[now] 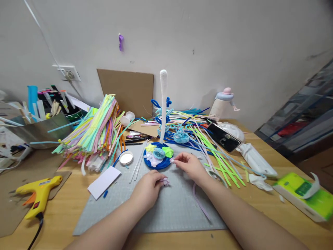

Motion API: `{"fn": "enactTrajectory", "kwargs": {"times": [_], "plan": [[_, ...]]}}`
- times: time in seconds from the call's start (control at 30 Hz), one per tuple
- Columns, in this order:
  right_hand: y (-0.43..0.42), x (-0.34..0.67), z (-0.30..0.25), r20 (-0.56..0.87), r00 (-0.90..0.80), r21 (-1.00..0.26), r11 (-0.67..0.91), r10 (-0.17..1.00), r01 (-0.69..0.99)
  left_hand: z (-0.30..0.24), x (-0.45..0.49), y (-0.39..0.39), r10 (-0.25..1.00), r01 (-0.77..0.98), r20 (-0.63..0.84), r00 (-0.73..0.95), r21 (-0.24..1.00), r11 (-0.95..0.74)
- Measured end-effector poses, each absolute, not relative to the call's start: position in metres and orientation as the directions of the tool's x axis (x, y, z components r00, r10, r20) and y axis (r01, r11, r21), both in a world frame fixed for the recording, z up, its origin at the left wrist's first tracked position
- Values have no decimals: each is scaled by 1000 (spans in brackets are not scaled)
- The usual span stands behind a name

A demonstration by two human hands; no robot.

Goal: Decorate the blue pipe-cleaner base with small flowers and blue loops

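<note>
Low over the grey cutting mat [111, 211], my left hand [148, 187] pinches a small pale-purple fuzzy piece [165, 181], perhaps pipe cleaner. My right hand [191, 166] is closed, with a small whitish piece [172, 160] at its fingertips, close to the right edge of a round blue base [148, 164]. On the base sit yellow-green star shapes [168, 151], a teal dome [158, 153] and a pale lilac shape [154, 160]. A white fuzzy upright post [163, 104] rises at its back. One lilac pipe cleaner [201, 205] lies on the mat near my right forearm.
A yellow glue gun [39, 192] lies at left, below a big bundle of coloured pipe cleaners [99, 128]. Green pipe cleaners [218, 152], a phone [223, 137] and a yellow-green pack [304, 194] are on the right. A bottle [221, 104] stands by the wall.
</note>
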State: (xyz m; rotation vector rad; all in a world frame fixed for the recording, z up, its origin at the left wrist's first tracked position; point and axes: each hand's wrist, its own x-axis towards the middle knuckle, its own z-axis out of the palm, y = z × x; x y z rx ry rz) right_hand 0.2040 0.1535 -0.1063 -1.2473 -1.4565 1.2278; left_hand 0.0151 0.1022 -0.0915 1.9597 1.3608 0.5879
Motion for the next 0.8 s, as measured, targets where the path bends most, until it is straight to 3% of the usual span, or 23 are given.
{"fn": "enactTrajectory", "kwargs": {"times": [0.17, 0.47, 0.8], "plan": [[148, 196, -103, -52, -142, -991, -33, 988, 130, -94, 14, 100, 957, 759, -84, 278, 629, -165], [159, 189, -108, -263, -213, -960, -232, 941, 160, -86, 16, 96, 925, 782, -62, 374, 557, -279], [160, 192, -112, -260, -258, -956, -210, 930, 206, -86, 15, 90, 892, 712, -76, 445, 635, -301]]}}
